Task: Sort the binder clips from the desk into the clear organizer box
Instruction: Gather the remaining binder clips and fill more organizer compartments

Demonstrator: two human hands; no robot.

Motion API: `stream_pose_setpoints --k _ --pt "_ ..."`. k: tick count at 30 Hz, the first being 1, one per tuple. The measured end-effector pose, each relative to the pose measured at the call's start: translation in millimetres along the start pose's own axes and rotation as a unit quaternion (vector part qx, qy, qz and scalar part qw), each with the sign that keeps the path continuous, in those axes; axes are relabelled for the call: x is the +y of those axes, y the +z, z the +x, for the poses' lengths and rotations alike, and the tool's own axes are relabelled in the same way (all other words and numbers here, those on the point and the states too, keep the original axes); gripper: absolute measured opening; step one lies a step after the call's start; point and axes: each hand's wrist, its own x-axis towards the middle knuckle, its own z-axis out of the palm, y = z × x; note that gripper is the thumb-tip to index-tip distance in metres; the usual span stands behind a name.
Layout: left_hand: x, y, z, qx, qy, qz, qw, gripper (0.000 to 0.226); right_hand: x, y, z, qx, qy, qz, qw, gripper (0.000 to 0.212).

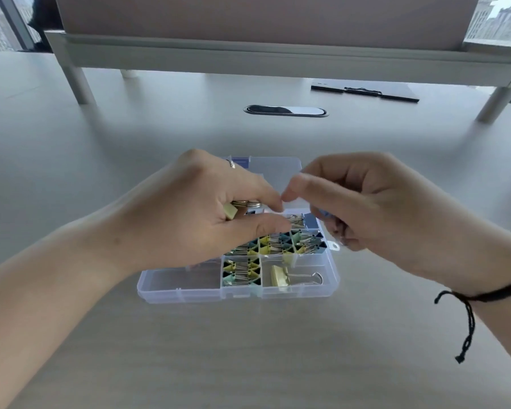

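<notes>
The clear organizer box [183,286] lies on the desk in front of me. Several small yellow, teal and dark binder clips [270,245] fill its middle compartments. One large yellow binder clip [281,277] lies alone in the front right compartment. My left hand [207,208] hovers over the box and grips a yellow binder clip [230,211] with silver handles in its curled fingers. My right hand [357,199] is over the box's right side with fingers curled round something bluish [324,213]; what it is cannot be made out. My hands hide the back compartments.
The box's clear lid [278,166] shows behind my hands. A black cable grommet [286,111] is set in the desk further back. A dark clipboard [365,91] lies at the back right under a raised shelf [278,54] on legs.
</notes>
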Motion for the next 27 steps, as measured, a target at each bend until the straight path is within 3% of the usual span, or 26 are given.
stream_pose_setpoints --k 4,10,12,15,18,27 --pt "8 7 0 0.027 0.031 -0.017 0.999 0.007 2 10 1 0.022 0.075 0.228 0.971 0.028" --pt "21 17 -1 0.062 0.061 -0.051 0.995 0.018 0 17 1 0.012 0.105 0.321 0.941 0.025" --pt "19 18 -1 0.083 0.057 -0.040 0.994 0.010 0 19 1 -0.008 0.098 0.330 0.939 0.025" --pt "18 12 0 0.103 0.060 0.045 0.992 0.025 -1 20 1 -0.029 0.096 0.325 0.940 0.029" --pt "14 9 -1 0.121 0.067 0.069 0.988 0.019 0 18 1 -0.039 0.102 0.316 0.942 0.027" --pt "13 6 -1 0.120 0.086 0.071 0.986 0.018 4 6 6 0.018 0.115 0.283 0.952 0.015"
